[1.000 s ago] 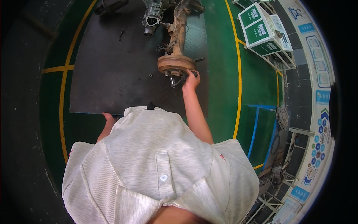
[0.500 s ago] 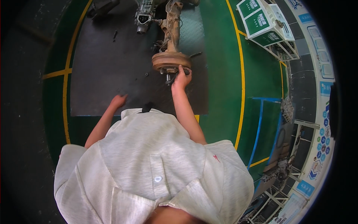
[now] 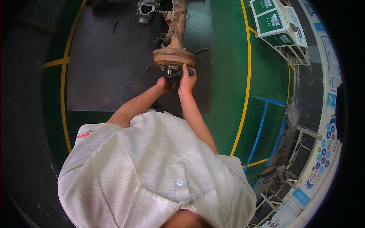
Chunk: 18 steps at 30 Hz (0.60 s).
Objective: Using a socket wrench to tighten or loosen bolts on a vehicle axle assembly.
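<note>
A rusty brake drum (image 3: 175, 58) sits at the near end of an equally rusty axle (image 3: 178, 30). On its near face, a socket (image 3: 169, 72) stands out beside a stud or nut (image 3: 162, 68). My right hand (image 3: 187, 81) is closed round the dark handle of a ratchet wrench (image 3: 186, 73), thumb up against the drum. Just below the socket and the wrench's head is my left hand (image 3: 165, 86), thumb and fingers apart; whether it touches the wrench is unclear. The wrench's head is partly hidden between the hands.
A dark floor mat (image 3: 102, 83) lies under the parts, with a small nut or socket (image 3: 147, 68) and a dark bolt-like piece (image 3: 115, 26) on it. A metal housing (image 3: 146, 11) stands left of the axle. A rod (image 3: 200, 50) lies right of the drum. A white-and-green cabinet (image 3: 272, 21) stands at far right.
My left hand has moved right and forward from over the mat to beside the socket and wrench. My right hand stays on the wrench at the drum. The view has shifted slightly.
</note>
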Available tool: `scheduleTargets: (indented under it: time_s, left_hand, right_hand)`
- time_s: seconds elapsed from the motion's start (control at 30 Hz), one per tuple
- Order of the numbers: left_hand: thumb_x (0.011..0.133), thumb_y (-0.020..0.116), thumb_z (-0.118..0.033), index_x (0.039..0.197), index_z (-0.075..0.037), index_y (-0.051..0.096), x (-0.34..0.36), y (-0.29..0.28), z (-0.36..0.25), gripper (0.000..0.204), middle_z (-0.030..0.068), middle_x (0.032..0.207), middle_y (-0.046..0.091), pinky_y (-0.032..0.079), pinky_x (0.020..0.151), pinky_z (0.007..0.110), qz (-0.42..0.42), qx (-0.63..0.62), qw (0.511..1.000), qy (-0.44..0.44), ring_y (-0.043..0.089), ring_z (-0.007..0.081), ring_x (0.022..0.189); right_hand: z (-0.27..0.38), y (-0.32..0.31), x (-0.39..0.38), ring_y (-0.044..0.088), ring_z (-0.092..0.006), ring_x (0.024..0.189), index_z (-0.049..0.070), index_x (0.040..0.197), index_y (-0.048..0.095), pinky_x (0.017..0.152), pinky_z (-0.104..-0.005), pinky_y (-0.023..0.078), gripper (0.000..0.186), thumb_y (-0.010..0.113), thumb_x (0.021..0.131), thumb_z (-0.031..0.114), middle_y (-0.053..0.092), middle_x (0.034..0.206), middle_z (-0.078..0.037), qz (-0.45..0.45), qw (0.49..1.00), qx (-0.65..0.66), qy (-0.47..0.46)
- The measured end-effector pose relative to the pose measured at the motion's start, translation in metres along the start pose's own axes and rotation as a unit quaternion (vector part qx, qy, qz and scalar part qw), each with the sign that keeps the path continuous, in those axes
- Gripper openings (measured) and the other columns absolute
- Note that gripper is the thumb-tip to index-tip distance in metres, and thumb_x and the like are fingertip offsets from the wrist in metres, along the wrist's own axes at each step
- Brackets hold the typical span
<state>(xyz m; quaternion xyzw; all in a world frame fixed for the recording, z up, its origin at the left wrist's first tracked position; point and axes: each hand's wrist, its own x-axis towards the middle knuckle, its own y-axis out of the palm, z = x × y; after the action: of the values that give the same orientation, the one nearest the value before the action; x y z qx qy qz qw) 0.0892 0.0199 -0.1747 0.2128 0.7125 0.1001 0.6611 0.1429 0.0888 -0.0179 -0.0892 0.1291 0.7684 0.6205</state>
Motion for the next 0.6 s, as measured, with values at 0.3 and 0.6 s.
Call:
scheduleTargets:
  time_s: [0.3, 0.6]
  left_hand:
    - [0.097, 0.037, -0.032, 0.097, -0.004, 0.055, 0.002, -0.011, 0.001, 0.033, 0.0150, 0.088, 0.062, 0.052, 0.067, 0.038, 0.027, -0.119, 0.991, 0.059, 0.063, 0.0283, 0.079]
    - [0.092, 0.058, -0.031, 0.105, -0.001, 0.054, -0.047, -0.018, -0.005, 0.033, 0.0151, 0.099, 0.062, 0.052, 0.073, 0.036, -0.007, -0.102, 0.985, 0.141, 0.062, 0.0267, 0.084]
  right_hand:
    - [0.007, -0.050, 0.029, 0.049, -0.0178, 0.069, 0.001, 0.084, 0.055, 0.067, -0.0317, 0.044, 0.040, 0.078, 0.076, 0.033, 0.055, 0.072, -0.009, 0.047, 0.932, -0.321, -0.160]
    - [-0.048, -0.107, 0.102, 0.051, -0.0150, 0.060, 0.000, 0.088, 0.057, 0.056, -0.0274, 0.044, 0.041, 0.077, 0.077, 0.034, 0.056, 0.074, -0.007, 0.036, 0.947, -0.316, -0.033]
